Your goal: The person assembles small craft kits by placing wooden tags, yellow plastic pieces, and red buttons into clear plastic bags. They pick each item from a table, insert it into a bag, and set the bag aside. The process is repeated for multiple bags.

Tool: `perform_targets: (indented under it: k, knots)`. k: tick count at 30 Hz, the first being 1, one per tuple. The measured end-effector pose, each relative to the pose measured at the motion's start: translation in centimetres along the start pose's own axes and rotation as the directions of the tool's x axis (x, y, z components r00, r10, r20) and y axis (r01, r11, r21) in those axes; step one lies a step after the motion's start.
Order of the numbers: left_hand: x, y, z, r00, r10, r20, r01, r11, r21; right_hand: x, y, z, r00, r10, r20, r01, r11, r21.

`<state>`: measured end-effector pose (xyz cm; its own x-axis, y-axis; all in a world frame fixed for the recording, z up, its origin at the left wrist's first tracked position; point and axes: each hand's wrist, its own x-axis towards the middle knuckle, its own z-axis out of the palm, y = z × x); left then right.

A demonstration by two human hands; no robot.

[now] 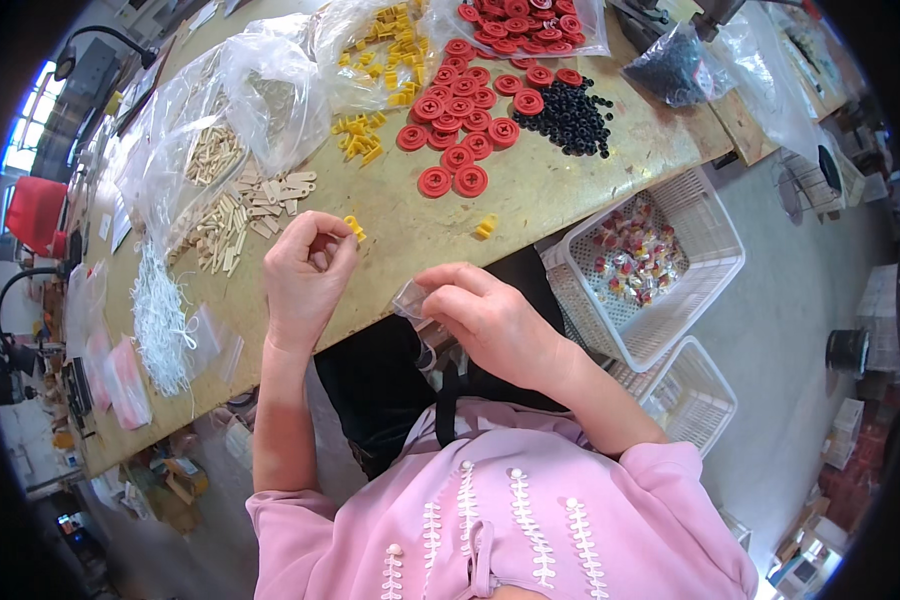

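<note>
Above the table's near edge, my left hand [310,268] pinches a small yellow plastic piece [355,229] between thumb and fingertips. My right hand [492,322] is closed on a small clear plastic bag [408,300], held in front of my lap; whether anything is in the bag I cannot tell. A second yellow piece [485,227] lies on the table beyond my right hand. Farther off are red plastic wheels [457,158], some loose and some in a bag, a pile of small black rings [567,118] and a heap of yellow pieces [358,136].
Flat wooden pieces [275,196] and wooden sticks [220,232] lie left on the table [400,215]. White strings [160,320] hang near its front left edge. At my right stands a white basket [712,225] holding small filled bags, with another basket [715,395] below it.
</note>
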<state>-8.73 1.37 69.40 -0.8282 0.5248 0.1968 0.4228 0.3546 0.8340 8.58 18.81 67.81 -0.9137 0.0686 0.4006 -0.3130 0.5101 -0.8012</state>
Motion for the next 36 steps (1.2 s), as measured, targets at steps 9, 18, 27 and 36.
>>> perform_targets:
  k: [9, 18, 27, 36]
  knots:
    - [-2.6, 4.0, 0.7, 0.898, 0.393, 0.196, -0.395, 0.918, -0.031, 1.2, 0.2, -1.4, 0.998, -0.057, 0.024, 0.055, 0.997, 0.062]
    - [-0.2, 5.3, 6.5, 0.914, 0.347, 0.212, -0.335, 0.938, -0.090, -2.4, -0.5, -2.2, 0.997, 0.074, -0.012, -0.075, 0.993, -0.096]
    - [-0.2, 4.4, 7.4, 0.912, 0.239, 0.334, -0.166, 0.958, -0.232, -4.4, 0.1, -3.8, 0.982, 0.152, -0.112, -0.165, 0.980, -0.114]
    - [-1.4, 4.7, 3.9, 0.927, 0.311, 0.211, -0.309, 0.950, -0.041, -3.4, -0.3, -3.1, 0.993, 0.107, -0.050, -0.111, 0.990, -0.087]
